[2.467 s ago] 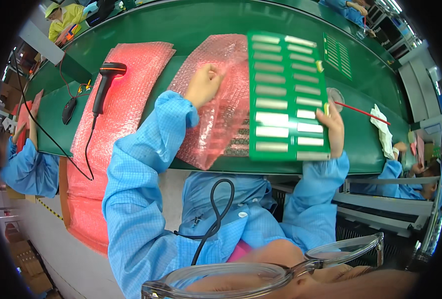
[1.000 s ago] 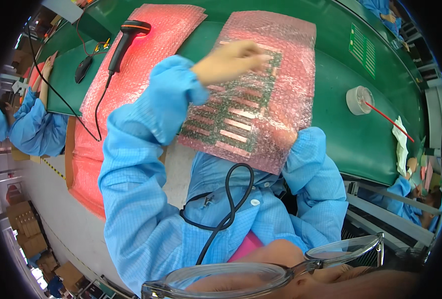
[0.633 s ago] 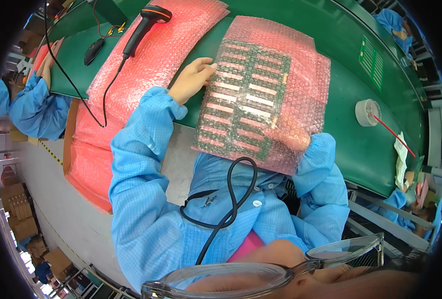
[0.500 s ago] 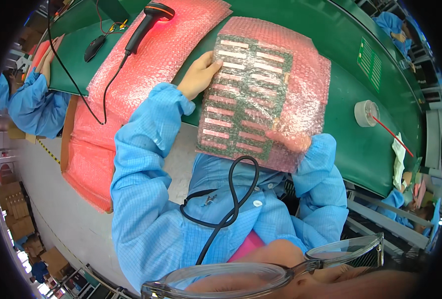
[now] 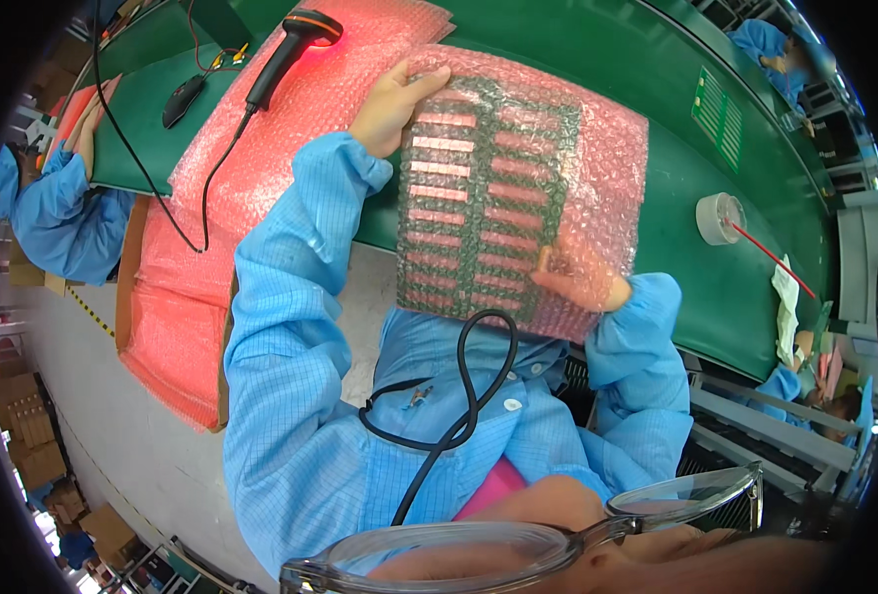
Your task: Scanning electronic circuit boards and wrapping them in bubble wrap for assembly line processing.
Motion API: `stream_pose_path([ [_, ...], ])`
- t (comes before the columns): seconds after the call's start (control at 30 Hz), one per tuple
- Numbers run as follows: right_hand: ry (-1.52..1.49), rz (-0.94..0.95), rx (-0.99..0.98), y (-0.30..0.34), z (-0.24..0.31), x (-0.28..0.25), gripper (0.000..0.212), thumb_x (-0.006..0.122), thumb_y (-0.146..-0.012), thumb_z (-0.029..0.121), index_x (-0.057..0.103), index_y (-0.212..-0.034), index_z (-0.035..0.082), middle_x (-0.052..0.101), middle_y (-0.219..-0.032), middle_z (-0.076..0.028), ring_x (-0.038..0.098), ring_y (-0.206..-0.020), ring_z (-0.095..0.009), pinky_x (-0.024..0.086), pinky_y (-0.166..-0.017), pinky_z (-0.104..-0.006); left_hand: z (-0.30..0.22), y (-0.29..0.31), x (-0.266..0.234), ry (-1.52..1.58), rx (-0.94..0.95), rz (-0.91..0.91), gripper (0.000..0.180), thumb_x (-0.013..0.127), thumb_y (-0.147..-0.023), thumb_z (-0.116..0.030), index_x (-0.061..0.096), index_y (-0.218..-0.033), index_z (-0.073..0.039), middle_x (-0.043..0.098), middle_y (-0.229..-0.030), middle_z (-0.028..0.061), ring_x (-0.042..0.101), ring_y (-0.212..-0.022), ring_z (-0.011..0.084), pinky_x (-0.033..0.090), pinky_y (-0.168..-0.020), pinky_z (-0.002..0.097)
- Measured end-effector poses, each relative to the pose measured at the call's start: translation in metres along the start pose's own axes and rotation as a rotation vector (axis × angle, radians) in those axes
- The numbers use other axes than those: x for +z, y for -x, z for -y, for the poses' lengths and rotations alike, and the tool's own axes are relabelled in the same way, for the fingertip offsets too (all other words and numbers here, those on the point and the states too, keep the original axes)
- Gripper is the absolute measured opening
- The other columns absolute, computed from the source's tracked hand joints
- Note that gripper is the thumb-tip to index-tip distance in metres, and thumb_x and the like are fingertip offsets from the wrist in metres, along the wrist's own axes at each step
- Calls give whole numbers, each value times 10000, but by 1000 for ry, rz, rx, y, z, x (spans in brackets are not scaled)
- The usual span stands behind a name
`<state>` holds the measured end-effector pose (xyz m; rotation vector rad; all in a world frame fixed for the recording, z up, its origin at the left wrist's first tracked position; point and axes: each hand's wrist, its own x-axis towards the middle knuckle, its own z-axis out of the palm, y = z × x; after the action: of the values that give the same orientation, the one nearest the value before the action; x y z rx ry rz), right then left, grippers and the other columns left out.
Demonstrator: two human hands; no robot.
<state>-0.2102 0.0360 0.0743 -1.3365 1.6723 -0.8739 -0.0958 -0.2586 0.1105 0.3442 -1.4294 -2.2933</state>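
A pink bubble-wrap bag (image 5: 607,158) is held up in front of me, with a dark green circuit board panel (image 5: 484,228) showing through it. Two columns of pale strips run down the panel. My left hand (image 5: 388,109) is closed on the bag's upper left edge, its thumb lying over the front. Through the clear film at the lower right I see my right hand (image 5: 585,277), its fingers closed at the panel's right edge. The bubble film partly blurs those fingers.
Left of the bag lie stacked pink bubble bags (image 5: 261,139) with a barcode scanner (image 5: 291,54) on top. A box of pink bags (image 5: 177,337) stands below. To the right are a green board (image 5: 719,119) and a round container (image 5: 719,220). A co-worker's blue sleeve (image 5: 73,213) shows at left.
The bag and panel have turned a little and sit more upright. My left hand has moved up along the edge to the upper corner, and my right hand shows more clearly through the film.
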Motion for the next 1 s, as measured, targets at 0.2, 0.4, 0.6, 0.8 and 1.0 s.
stream_pose_path([
  [0.2, -354, -744, -6, 5, -15, -70, 350, 477, -913, 213, 486, -1190, -1, 524, -1156, -89, 496, -1002, -168, 383, -868, -286, -1, 3, 7, -23, 42, 5, 331, 588, -862, -129, 446, -1144, -30, 610, -988, 91, 628, -816, 163, 535, -685, 296],
  [0.4, -753, -678, 147, -34, 7, -90, 359, 485, -913, 254, 506, -1162, -4, 548, -1118, -92, 511, -995, -162, 397, -864, -301, 3, -1, 4, -1, 14, -10, 384, 587, -859, -113, 422, -1196, -28, 595, -1027, 96, 613, -865, 167, 525, -732, 309],
  [0.6, -706, -578, 31, -64, 28, -98, 253, 622, -819, 126, 579, -1030, -7, 627, -947, -60, 587, -833, -125, 459, -750, -267, 0, -6, -7, -85, -13, 62, 392, 570, -868, -120, 433, -1218, -8, 573, -1100, 91, 581, -954, 160, 486, -817, 301],
  [0.8, -781, -467, 97, -73, 6, -106, 209, 608, -778, 35, 609, -979, -23, 644, -917, -72, 602, -823, -133, 470, -742, -261, -15, -5, -17, -395, -115, 190, 276, 574, -860, -110, 575, -1101, 26, 615, -1046, 68, 556, -971, 131, 441, -840, 268],
  [1.0, -854, -479, -72, -69, -15, -108, 268, 580, -759, -26, 609, -1025, -11, 642, -971, -80, 600, -855, -144, 469, -768, -279, -8, 6, -35, -565, 49, 277, 220, 547, -844, -9, 616, -1052, 16, 641, -973, 58, 573, -931, 136, 446, -829, 283],
])
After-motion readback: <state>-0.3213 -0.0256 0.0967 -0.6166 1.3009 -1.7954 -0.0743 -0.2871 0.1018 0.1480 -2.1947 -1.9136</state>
